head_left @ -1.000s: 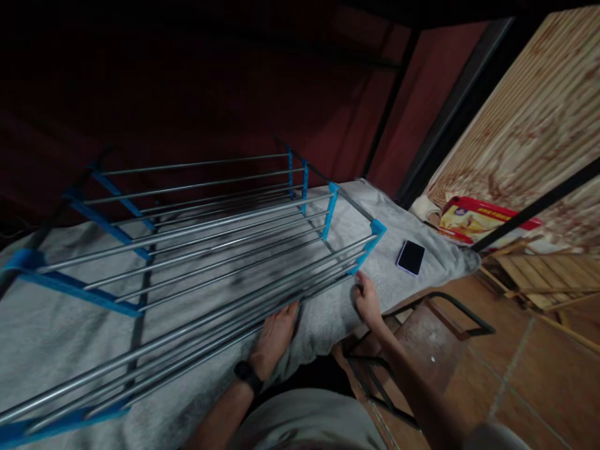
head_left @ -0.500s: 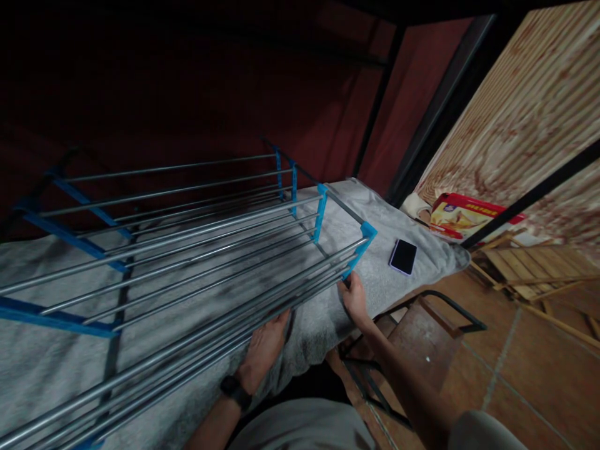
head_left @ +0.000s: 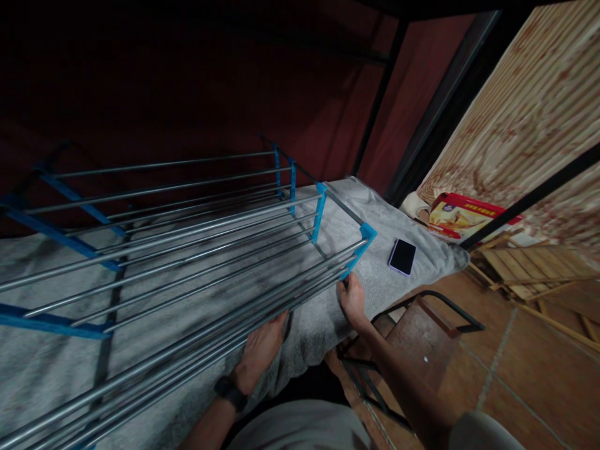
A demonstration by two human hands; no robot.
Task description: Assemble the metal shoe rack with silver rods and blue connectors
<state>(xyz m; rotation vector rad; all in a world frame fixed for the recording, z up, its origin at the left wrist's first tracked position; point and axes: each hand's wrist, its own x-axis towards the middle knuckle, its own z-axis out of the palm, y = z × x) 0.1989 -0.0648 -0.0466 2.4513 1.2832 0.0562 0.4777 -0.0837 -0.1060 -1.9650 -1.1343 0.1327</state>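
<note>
A shoe rack (head_left: 206,250) of silvery metal tubes with blue plastic end brackets lies on a grey blanket, stretching from the left edge to the middle. At its near right corner, my right hand (head_left: 352,300) is closed around the dark frame tube just below a blue bracket (head_left: 360,250). My left hand (head_left: 263,344), with a black watch on the wrist, grips the nearest long tubes from below. Those tubes partly hide its fingers. The grey blanket (head_left: 309,334) spreads under the rack and both hands.
Right of the rack, a phone (head_left: 402,257) lies on the blanket. A chair (head_left: 422,331) stands on the tiled floor by my right forearm. Farther right are a red and yellow box (head_left: 462,219) and a wooden slatted piece (head_left: 534,269). Dark metal posts (head_left: 382,94) rise behind.
The rack's left end appears slightly farther left, with a small shift of the view. Both hands keep their places on the rack.
</note>
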